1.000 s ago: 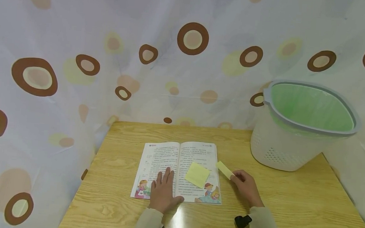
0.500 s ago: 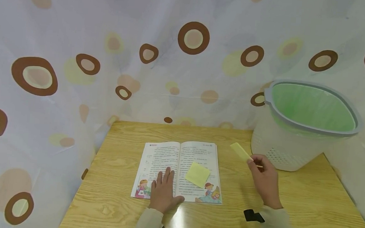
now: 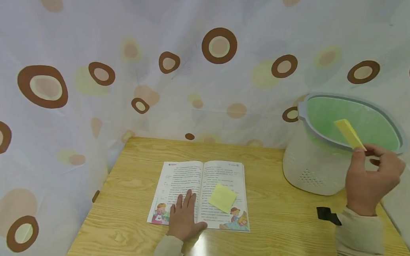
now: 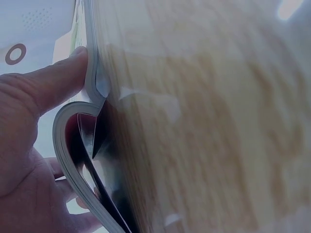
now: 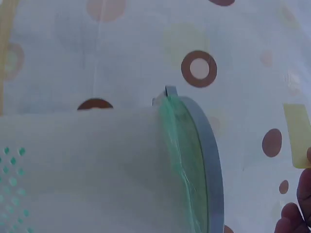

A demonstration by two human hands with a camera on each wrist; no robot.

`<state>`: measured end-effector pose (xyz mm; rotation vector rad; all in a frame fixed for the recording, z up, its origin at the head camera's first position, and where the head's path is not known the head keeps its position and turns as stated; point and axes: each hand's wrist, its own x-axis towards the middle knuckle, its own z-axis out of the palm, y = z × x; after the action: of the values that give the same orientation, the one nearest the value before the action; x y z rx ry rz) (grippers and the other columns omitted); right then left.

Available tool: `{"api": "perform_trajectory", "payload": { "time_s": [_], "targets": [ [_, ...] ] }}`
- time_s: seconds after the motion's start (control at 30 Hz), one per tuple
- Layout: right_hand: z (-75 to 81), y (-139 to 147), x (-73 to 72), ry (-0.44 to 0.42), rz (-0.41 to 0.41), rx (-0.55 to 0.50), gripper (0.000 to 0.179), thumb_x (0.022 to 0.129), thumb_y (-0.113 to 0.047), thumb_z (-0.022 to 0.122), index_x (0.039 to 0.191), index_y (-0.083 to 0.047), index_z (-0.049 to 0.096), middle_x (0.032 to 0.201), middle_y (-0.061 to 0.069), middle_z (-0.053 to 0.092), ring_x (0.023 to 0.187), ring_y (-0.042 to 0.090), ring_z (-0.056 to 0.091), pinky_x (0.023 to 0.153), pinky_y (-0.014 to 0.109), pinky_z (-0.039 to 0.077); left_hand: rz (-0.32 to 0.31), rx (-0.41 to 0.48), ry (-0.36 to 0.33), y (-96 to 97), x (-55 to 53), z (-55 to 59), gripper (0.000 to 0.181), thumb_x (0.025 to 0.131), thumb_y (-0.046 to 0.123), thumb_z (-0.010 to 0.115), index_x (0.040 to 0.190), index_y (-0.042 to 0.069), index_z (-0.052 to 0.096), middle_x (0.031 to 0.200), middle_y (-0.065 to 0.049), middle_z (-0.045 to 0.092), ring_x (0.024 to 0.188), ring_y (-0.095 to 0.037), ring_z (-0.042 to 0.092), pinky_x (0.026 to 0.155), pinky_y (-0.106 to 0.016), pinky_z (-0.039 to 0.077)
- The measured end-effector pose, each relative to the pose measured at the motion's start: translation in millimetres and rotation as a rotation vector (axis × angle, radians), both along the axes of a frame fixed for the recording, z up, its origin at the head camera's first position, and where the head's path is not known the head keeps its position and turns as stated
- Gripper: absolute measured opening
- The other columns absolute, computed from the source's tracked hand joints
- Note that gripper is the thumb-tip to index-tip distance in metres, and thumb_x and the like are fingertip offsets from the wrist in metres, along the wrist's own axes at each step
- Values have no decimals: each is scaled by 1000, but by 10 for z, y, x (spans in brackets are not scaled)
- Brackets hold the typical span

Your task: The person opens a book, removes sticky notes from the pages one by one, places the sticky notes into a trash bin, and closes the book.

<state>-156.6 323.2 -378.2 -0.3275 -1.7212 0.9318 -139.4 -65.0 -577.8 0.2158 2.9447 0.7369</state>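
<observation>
An open book (image 3: 219, 172) with printed text and cartoon children lies on the table. My left hand (image 3: 183, 217) rests flat on its left page, the thumb reaching across the spine. On the right page lies a square yellow sticky note (image 3: 222, 198). My right hand (image 3: 372, 181) pinches a narrow strip of yellow paper (image 3: 349, 134) between thumb and fingertips, raised over the near rim of the trash bin (image 3: 313, 159). In the right wrist view the yellow strip (image 5: 297, 136) shows at the right edge, apart from the bin's rim (image 5: 214, 170).
The white bin has a grey rim and a green liner bag (image 3: 324, 112). It stands at the table's back right. A patterned curtain (image 3: 179, 86) hangs behind and beside the wooden table (image 3: 253, 250).
My right hand has carried the yellow strip from beside the book, up and to the right, over the bin. My left hand and the square note have stayed in place.
</observation>
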Motion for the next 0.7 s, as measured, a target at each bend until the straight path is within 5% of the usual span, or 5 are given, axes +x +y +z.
{"api": "perform_trajectory", "payload": {
  "time_s": [0.13,0.23,0.33,0.57,0.7],
  "targets": [
    [123,228,-44,-31,-125,61,28,98,-26,54,108,-9,74,94,-42,40,95,-12,41,98,21,32,-1,3,-8,-8,-9,0,103,75,50,80,155,10,30,167,-10,21,151,-44,21,118,-68,24],
    [165,359,-104,-81,-184,77,31,98,-29,51,110,-11,73,103,-36,43,108,11,55,115,29,28,0,-8,-6,-14,-32,11,103,76,51,80,156,10,29,167,-9,21,152,-44,21,119,-67,23],
    [136,434,-202,-138,-221,97,37,99,-29,47,111,-4,72,109,-30,39,126,36,47,122,39,20,7,-18,8,-18,-50,19,103,75,51,80,155,10,29,167,-10,22,151,-44,22,118,-68,24],
    [-86,481,-342,-161,-274,90,36,98,-24,48,106,1,72,97,-31,21,120,22,38,105,49,17,11,-1,-29,-8,-9,12,103,75,50,81,155,11,30,167,-9,21,151,-44,21,119,-68,23],
    [-126,486,-352,-153,-266,110,39,99,-29,49,107,0,73,99,-22,45,119,13,34,103,47,17,14,-4,-30,-8,10,1,103,75,50,81,155,11,30,167,-9,21,152,-44,21,119,-68,23]
  ]
}}
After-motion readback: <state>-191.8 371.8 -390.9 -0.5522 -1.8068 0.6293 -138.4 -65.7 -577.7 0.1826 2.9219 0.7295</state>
